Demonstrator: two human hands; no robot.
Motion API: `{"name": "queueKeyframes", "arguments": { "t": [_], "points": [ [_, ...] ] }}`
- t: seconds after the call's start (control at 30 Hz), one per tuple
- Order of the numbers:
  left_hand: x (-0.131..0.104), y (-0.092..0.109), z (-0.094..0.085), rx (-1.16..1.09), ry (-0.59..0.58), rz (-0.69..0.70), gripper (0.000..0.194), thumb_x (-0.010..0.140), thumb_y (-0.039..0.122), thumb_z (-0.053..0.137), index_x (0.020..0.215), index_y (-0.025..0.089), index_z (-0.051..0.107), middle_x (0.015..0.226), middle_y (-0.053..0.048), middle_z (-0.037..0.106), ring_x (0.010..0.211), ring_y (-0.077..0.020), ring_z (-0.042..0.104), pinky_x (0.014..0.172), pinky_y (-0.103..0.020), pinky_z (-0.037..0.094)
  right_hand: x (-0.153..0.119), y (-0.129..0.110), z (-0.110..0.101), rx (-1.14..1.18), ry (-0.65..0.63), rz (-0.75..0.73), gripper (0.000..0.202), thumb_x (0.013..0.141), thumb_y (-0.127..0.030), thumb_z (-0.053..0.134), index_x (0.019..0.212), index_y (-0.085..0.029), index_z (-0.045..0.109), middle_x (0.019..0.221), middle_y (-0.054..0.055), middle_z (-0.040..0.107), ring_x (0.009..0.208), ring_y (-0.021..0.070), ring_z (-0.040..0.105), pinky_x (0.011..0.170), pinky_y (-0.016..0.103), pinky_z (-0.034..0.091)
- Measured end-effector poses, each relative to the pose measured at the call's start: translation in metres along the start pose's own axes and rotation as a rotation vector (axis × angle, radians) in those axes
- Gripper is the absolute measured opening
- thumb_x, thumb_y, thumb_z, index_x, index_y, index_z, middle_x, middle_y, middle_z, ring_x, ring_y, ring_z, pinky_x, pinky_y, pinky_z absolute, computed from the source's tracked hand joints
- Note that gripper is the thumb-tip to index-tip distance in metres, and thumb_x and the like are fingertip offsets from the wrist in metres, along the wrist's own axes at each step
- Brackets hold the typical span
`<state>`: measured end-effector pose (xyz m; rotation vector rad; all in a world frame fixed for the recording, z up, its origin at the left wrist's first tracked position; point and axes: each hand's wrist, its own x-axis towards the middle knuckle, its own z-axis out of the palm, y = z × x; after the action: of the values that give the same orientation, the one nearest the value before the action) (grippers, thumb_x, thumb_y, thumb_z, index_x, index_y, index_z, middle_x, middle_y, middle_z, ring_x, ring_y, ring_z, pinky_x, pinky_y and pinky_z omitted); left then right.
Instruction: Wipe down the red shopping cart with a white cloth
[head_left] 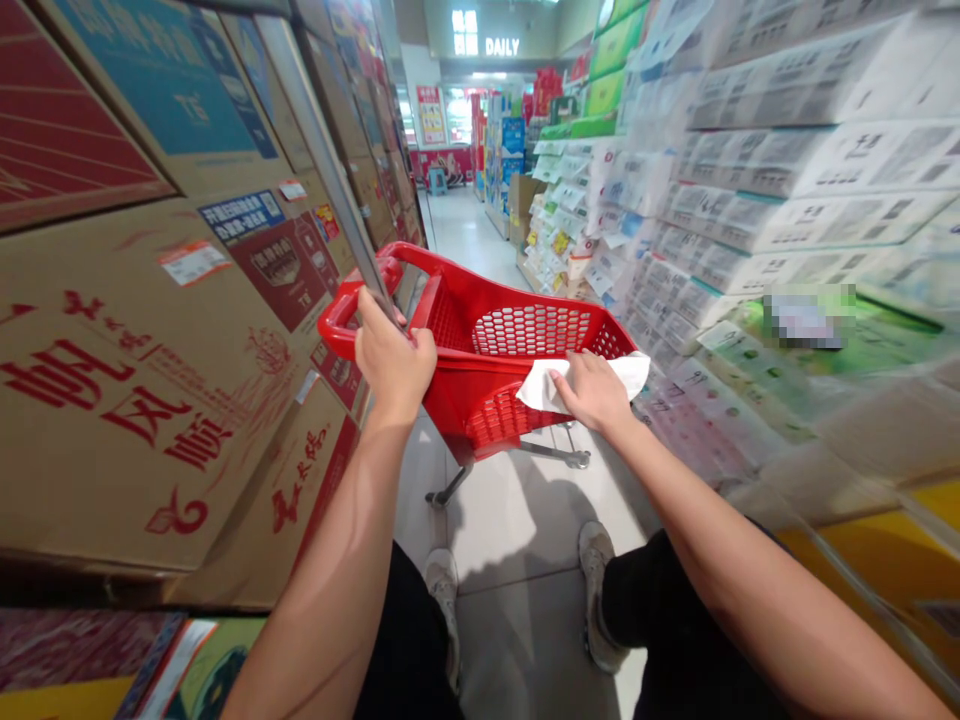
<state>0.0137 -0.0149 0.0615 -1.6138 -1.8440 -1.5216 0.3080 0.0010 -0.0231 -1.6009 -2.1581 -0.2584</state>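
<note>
Left hand (394, 355) grips metal handle (324, 150); right hand (598, 390) holds white cloth (541, 386) against red basket (452, 395), right side. Wiping appears underway; remainder unclear.

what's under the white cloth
The side rim of the red basket runs under the white cloth, with the right hand on top. The stretch of rim directly beneath is covered and cannot be seen.

A red, open-topped cart (454, 408) with perforated sides stands on metal legs; a white cloth (537, 387) lies across its rim.
</note>
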Motion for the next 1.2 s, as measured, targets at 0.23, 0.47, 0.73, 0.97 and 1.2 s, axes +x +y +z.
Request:
{"name": "queueKeyframes", "arguments": {
  "t": [0.23,0.47,0.73,0.97,1.2],
  "points": [
    [-0.004,0.008,0.006,0.009,0.041,-0.01,0.079,0.072,0.015,0.052,0.147,0.011,0.028,0.109,-0.014,0.064,0.11,-0.0335,0.063,0.105,-0.052,0.043,0.016,-0.058,0.004,-0.019,0.055,-0.039,0.059,0.101,-0.061,0.029,0.107,-0.011,0.062,0.101,0.017,0.064,0.099,0.0316,0.054,0.092,0.042,0.038],
    [0.001,-0.004,0.004,0.011,0.051,-0.021,0.08,0.072,0.014,0.052,0.148,0.011,0.028,0.107,-0.013,0.062,0.112,-0.0331,0.062,0.107,-0.051,0.042,0.017,-0.122,0.0,0.181,0.134,-0.227,0.069,0.1,-0.064,0.032,0.135,-0.007,0.051,0.119,0.019,0.06,0.111,0.0325,0.05,0.101,0.044,0.034],
    [0.009,-0.02,-0.003,0.022,0.026,-0.058,0.078,0.073,0.013,0.052,0.148,0.013,0.029,0.106,-0.01,0.063,0.105,-0.0283,0.062,0.104,-0.044,0.043,0.006,-0.043,0.004,-0.037,0.043,-0.063,0.061,0.1,-0.064,0.03,0.113,-0.012,0.06,0.107,0.017,0.064,0.102,0.032,0.052,0.09,0.041,0.035],
    [0.006,-0.008,0.003,0.045,0.071,-0.074,0.08,0.072,0.012,0.053,0.148,0.006,0.028,0.107,-0.014,0.063,0.105,-0.0315,0.061,0.105,-0.048,0.041,0.007,-0.016,0.005,-0.113,0.025,0.013,0.052,0.102,-0.059,0.034,0.106,-0.014,0.06,0.104,0.015,0.066,0.098,0.0303,0.054,0.085,0.038,0.032],
    [-0.005,0.009,0.005,0.065,0.094,-0.07,0.084,0.072,0.012,0.053,0.15,0.002,0.026,0.109,-0.016,0.063,0.107,-0.0331,0.06,0.106,-0.049,0.04,0.02,-0.09,0.006,0.023,0.104,-0.098,0.047,0.105,-0.054,0.031,0.106,-0.017,0.06,0.106,0.014,0.066,0.099,0.0274,0.054,0.085,0.037,0.032]
  ]
}}
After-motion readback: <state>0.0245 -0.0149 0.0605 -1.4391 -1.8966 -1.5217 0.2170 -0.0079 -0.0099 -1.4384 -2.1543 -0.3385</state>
